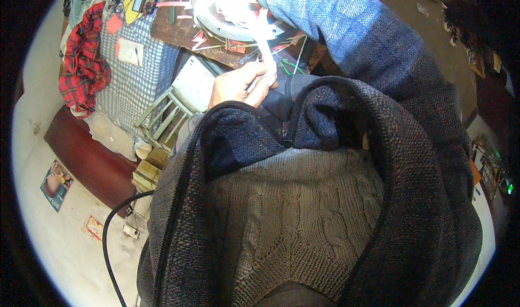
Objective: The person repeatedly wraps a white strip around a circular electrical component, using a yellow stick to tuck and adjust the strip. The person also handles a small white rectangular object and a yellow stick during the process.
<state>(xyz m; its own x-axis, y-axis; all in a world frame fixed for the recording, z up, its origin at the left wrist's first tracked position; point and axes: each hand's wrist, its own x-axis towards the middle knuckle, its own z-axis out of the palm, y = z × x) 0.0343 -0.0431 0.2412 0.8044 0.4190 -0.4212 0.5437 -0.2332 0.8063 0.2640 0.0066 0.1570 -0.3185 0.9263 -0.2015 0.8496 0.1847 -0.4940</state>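
Observation:
My left hand point(246, 85) is closed on a pale, narrow strip point(264, 46), which runs up from my fingertips toward a round metal housing point(203, 20) on the dark wooden bench point(165, 22). Strong white glare washes out the housing's middle and the top of the strip. My right forearm, in a blue-grey checked sleeve point(325, 20), reaches up into that glare, and its hand cannot be made out. Pink paper strips point(197, 39) and thin wires point(292, 66) lie around the housing's lower edge, near my left hand.
At left, a checked-covered surface point(135, 90) holds red plaid fabric point(81, 68), a notebook with a pen point(130, 52) and a small meter point(145, 4). A pale slatted metal frame point(165, 112), a maroon padded piece point(84, 152) and a black cable point(108, 242) are lower left.

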